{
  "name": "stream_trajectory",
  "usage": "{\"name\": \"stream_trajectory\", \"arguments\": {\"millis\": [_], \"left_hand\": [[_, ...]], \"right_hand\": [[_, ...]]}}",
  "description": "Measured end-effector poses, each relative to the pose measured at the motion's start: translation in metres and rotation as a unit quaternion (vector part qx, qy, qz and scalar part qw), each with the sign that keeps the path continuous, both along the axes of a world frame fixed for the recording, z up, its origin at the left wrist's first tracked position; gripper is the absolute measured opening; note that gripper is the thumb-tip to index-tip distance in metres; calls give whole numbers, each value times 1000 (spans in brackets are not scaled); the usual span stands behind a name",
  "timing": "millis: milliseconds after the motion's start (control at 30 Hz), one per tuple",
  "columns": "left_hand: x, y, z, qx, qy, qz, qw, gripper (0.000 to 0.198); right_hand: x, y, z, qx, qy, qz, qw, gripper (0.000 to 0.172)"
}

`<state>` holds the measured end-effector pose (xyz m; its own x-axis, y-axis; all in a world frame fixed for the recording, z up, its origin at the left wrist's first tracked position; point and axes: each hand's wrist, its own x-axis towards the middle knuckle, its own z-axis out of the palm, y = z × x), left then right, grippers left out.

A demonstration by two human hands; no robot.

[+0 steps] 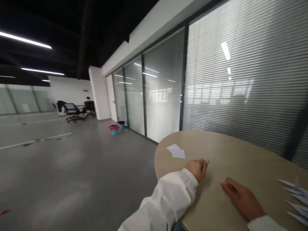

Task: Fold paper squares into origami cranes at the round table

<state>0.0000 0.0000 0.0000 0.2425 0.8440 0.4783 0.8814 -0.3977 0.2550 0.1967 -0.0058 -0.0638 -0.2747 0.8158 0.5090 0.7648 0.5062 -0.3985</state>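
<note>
My left hand, in a white sleeve, is above the round table with its fingers curled together. Whatever it might hold is hidden from view. Just beyond it, two overlapping pieces of white paper lie near the table's left edge, apart from the hand. My right hand is nearer to me and further right, slightly blurred. Its fingers are bent inward and closed, and I cannot make out anything in them. Several pointed white folded papers are at the right edge of the view, partly cut off.
The round wooden table stands beside a glass wall with blinds. Red and blue buckets sit on the grey floor along that wall. Office chairs and a seated person are far off at the left.
</note>
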Motion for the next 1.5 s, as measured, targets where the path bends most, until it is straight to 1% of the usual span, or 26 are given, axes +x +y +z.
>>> {"name": "stream_trajectory", "arguments": {"millis": [133,200,233,267,333,400,467,533,633,733,900,1167,1367,1500], "left_hand": [[16,19,-23,-31,67,-50,996,41],[19,27,-32,-17,85,-90,992,38],[19,31,-36,-3,93,-109,990,39],[18,33,-39,8,99,-110,989,41],[15,37,-43,6,111,-78,991,45],[12,39,-47,-21,131,-58,989,49],[9,41,-49,-63,150,-41,986,52],[8,42,-51,-97,164,-33,981,57],[8,45,-52,-134,179,-26,974,61],[9,47,-53,-150,181,-25,972,64],[9,47,-51,-165,181,-29,969,65],[9,45,-51,-164,177,-27,970,64],[10,43,-45,-178,184,-26,966,64],[10,42,-44,-175,185,-27,967,63]], "right_hand": [[7,12,5,56,34,-43,997,43],[11,18,1,57,32,-45,997,44],[12,22,-2,54,15,-40,998,47],[13,24,-4,48,-7,-57,997,50],[13,28,-9,16,-74,-107,991,52],[10,27,-11,-17,-136,-141,980,53],[7,24,-10,-59,-173,-176,967,52],[4,21,-8,-94,-194,-192,957,51],[1,17,-3,-119,-216,-184,952,53],[1,15,0,-140,-221,-174,949,53],[1,15,2,-161,-220,-172,946,53],[1,14,4,-183,-219,-169,944,53],[1,14,4,-182,-216,-168,944,54],[1,15,3,-175,-214,-167,946,54]]}}
